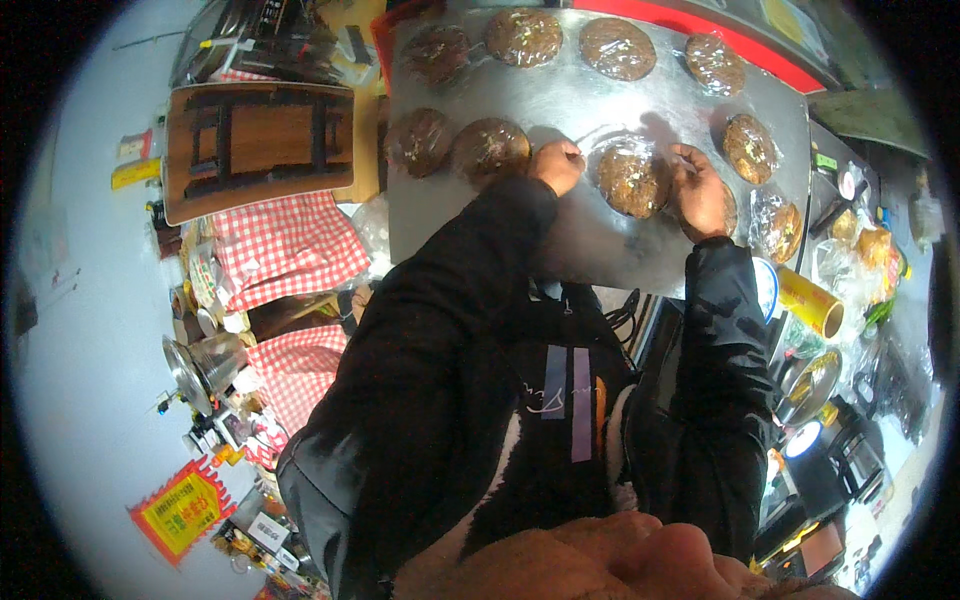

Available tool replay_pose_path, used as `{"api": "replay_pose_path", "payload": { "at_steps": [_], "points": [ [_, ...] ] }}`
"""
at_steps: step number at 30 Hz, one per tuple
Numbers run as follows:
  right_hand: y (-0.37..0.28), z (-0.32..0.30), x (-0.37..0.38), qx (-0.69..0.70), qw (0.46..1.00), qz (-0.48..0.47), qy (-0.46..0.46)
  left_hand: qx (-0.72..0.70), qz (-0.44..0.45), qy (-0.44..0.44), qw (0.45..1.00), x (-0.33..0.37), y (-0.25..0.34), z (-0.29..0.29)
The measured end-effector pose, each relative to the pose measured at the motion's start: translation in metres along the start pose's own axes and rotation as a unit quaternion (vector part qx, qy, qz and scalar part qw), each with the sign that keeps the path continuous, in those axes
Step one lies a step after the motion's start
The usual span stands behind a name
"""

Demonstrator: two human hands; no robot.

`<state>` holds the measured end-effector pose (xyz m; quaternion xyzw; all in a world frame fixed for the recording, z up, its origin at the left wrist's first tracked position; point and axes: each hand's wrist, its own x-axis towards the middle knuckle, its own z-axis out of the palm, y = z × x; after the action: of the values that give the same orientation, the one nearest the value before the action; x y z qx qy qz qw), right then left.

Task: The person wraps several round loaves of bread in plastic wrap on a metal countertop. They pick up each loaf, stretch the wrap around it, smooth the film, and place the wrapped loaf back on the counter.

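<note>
On the metal surface (428, 215), film-wrapped brown disc (632, 178) sits between left hand (558, 167) and right hand (701, 192), both grips pinched narrow, can't tell if they've caught film

Spread over a shiny metal worktop (420, 217), bordered at the far right by a red strip (770, 66): in a row along the far side, four round brown discs (617, 48) in clear film. Nearer, at left, a close-set brown pair (491, 150). Around the middle, a pale-flecked disc (633, 180). Toward the right edge, an oval-looking disc (750, 150); nearer still, a loosely wrapped disc (780, 230).
</note>
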<state>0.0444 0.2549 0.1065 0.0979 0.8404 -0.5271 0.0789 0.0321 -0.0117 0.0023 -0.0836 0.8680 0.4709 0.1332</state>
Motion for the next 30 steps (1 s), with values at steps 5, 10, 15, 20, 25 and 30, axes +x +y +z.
{"api": "replay_pose_path", "payload": {
  "at_steps": [5, 10, 15, 20, 25, 30],
  "points": [
    [-0.014, 0.016, 0.013, -0.038, 0.997, -0.044, -0.046, -0.019, 0.005, 0.030, 0.999, -0.023, 0.021, -0.019],
    [-0.038, 0.033, 0.018, -0.164, 0.943, -0.280, -0.075, -0.038, 0.174, 0.128, 0.976, -0.043, 0.044, -0.028],
    [-0.040, 0.037, 0.023, -0.241, 0.911, -0.327, -0.076, -0.088, 0.194, 0.110, 0.971, -0.069, 0.071, -0.032],
    [-0.025, 0.006, 0.008, -0.218, 0.920, -0.325, -0.039, -0.113, 0.249, 0.059, 0.960, -0.091, 0.090, -0.026],
    [-0.007, -0.018, -0.014, -0.175, 0.944, -0.278, 0.009, -0.084, 0.271, -0.013, 0.959, -0.106, 0.101, -0.015],
    [0.013, -0.027, -0.021, -0.180, 0.946, -0.269, 0.018, -0.052, 0.275, -0.053, 0.959, -0.114, 0.100, 0.002]
  ]
}}
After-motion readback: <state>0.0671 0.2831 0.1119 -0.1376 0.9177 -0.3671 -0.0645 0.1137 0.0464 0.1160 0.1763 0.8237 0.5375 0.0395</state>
